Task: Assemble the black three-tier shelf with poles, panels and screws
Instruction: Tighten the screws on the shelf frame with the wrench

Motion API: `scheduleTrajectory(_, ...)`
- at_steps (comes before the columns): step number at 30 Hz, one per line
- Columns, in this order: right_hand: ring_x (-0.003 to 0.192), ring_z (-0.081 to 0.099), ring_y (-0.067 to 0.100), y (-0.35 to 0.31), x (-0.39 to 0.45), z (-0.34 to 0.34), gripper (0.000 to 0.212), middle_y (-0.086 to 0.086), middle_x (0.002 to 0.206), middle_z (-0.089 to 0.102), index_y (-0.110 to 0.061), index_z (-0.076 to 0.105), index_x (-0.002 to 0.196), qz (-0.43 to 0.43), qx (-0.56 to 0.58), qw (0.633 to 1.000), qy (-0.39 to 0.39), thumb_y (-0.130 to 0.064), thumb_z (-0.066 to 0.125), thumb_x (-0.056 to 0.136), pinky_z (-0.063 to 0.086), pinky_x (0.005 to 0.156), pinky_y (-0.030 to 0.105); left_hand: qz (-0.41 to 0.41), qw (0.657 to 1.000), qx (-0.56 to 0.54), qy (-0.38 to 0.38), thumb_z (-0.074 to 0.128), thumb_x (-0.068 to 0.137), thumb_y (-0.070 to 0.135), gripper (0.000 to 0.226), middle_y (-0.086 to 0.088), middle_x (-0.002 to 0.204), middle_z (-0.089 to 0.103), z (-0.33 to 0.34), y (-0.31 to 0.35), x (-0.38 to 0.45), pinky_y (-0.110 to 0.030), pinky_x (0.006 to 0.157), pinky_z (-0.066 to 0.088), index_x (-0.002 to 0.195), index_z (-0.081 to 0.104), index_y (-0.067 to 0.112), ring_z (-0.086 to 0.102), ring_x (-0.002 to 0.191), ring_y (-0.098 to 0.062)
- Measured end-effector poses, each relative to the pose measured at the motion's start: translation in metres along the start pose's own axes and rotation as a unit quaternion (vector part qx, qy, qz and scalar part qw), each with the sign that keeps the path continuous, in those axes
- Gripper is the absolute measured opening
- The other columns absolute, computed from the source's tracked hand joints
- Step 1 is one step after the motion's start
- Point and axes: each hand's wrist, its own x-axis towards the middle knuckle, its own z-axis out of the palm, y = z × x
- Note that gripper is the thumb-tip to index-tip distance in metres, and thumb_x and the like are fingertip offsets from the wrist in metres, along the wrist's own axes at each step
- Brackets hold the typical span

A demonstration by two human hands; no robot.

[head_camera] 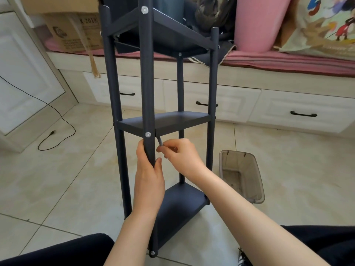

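On the floor: black three-tier shelf (pixel 163 121) standing upright on pale tiles, all three panels seated between four poles.
Left hand: left hand (pixel 148 169) wrapped round the front pole (pixel 147 73) just below the middle panel (pixel 165 120), thumb on the pole's right side; apparently steadying the frame against the turning force.
Right hand: right hand (pixel 180 156) pinching a small grey hex key (pixel 160 142) between fingertips, tip angled up at the underside of the middle panel beside the pole; which fastener it meets, hidden.
Screws: silver screw (pixel 148 134) seated in the front pole at the middle tier, another at the top tier and one at the pole's foot.
Stage: likely final tightening, judged from the fully standing frame.
Flooring: glossy beige tile (pixel 67 179) with dark grout; thin black cable (pixel 57 120) looping across at left.
Room: white drawers (pixel 299 112) with dark handles under a pink-cushioned bench; cardboard box (pixel 75 29) and rolled pink mat (pixel 257 22) on top; translucent bin (pixel 242 173) just right of the shelf.
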Motion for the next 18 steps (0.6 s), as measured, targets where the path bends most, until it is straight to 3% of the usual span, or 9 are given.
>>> scheduleTrajectory(2, 0.079, 0.060, 0.003, -0.002, 0.001, -0.001, 0.021, -0.015, 0.078, 0.064, -0.014, 0.077, 0.098, -0.008, 0.002, 1.000, 0.001, -0.017, 0.057, 0.097, 0.043, 0.068, 0.011, -0.004, 1.000, -0.004, 0.000, 0.046, 0.106, 0.021, 0.061, 0.015, 0.139, 0.046, 0.000, 0.000, 0.000, -0.004, 0.075, 0.038, 0.154, 0.012, 0.038, 0.052, 0.122, -0.009)
scheduleTrajectory(6, 0.070, 0.060, -0.007, -0.001, 0.000, -0.004, 0.020, -0.020, 0.075, 0.062, -0.013, 0.077, 0.103, -0.022, 0.013, 1.000, 0.012, -0.016, 0.059, 0.097, 0.044, 0.065, 0.006, -0.004, 1.000, 0.000, -0.003, 0.046, 0.105, 0.022, 0.062, 0.006, 0.143, 0.050, 0.001, 0.001, 0.000, -0.020, 0.080, 0.042, 0.153, 0.012, 0.041, 0.057, 0.121, -0.018)
scheduleTrajectory(8, 0.067, 0.060, -0.010, 0.001, -0.001, -0.004, 0.019, -0.019, 0.072, 0.063, -0.013, 0.078, 0.103, -0.029, 0.019, 0.999, 0.022, -0.016, 0.060, 0.097, 0.045, 0.064, 0.004, -0.008, 1.000, -0.005, -0.006, 0.047, 0.105, 0.023, 0.062, 0.009, 0.142, 0.050, 0.002, 0.001, 0.000, -0.014, 0.081, 0.040, 0.152, 0.012, 0.043, 0.055, 0.123, -0.014)
scheduleTrajectory(12, 0.070, 0.061, -0.002, 0.004, -0.003, -0.001, 0.015, -0.009, 0.074, 0.068, -0.015, 0.079, 0.094, -0.052, 0.015, 0.997, 0.056, -0.019, 0.064, 0.095, 0.046, 0.067, 0.007, -0.010, 1.000, -0.022, -0.015, 0.048, 0.105, 0.023, 0.062, 0.016, 0.132, 0.051, 0.003, 0.000, 0.000, -0.003, 0.075, 0.037, 0.149, 0.012, 0.048, 0.053, 0.111, -0.002)
scheduleTrajectory(14, 0.073, 0.061, 0.003, 0.006, -0.003, 0.002, 0.014, -0.008, 0.076, 0.068, -0.015, 0.079, 0.095, -0.073, -0.005, 0.995, 0.072, -0.018, 0.065, 0.094, 0.047, 0.069, 0.012, -0.006, 1.000, -0.024, -0.015, 0.049, 0.105, 0.021, 0.063, 0.019, 0.130, 0.050, 0.003, -0.001, -0.001, -0.003, 0.073, 0.038, 0.150, 0.014, 0.048, 0.051, 0.109, 0.001)
scheduleTrajectory(16, 0.075, 0.060, 0.011, 0.009, -0.003, 0.005, 0.015, -0.003, 0.079, 0.070, -0.014, 0.079, 0.097, -0.103, -0.042, 0.989, 0.093, -0.018, 0.065, 0.094, 0.051, 0.072, 0.025, -0.001, 1.000, -0.026, -0.013, 0.050, 0.104, 0.019, 0.064, 0.020, 0.133, 0.048, 0.002, -0.001, -0.001, -0.001, 0.074, 0.038, 0.152, 0.016, 0.045, 0.049, 0.112, 0.003)
scheduleTrajectory(18, 0.073, 0.058, 0.014, 0.013, -0.003, 0.009, 0.015, 0.001, 0.080, 0.069, -0.013, 0.078, 0.100, -0.134, -0.069, 0.982, 0.116, -0.017, 0.065, 0.094, 0.051, 0.072, 0.032, 0.003, 1.000, -0.030, -0.009, 0.051, 0.104, 0.017, 0.065, 0.018, 0.140, 0.049, 0.001, -0.001, -0.001, -0.003, 0.082, 0.039, 0.154, 0.018, 0.043, 0.050, 0.118, 0.002)
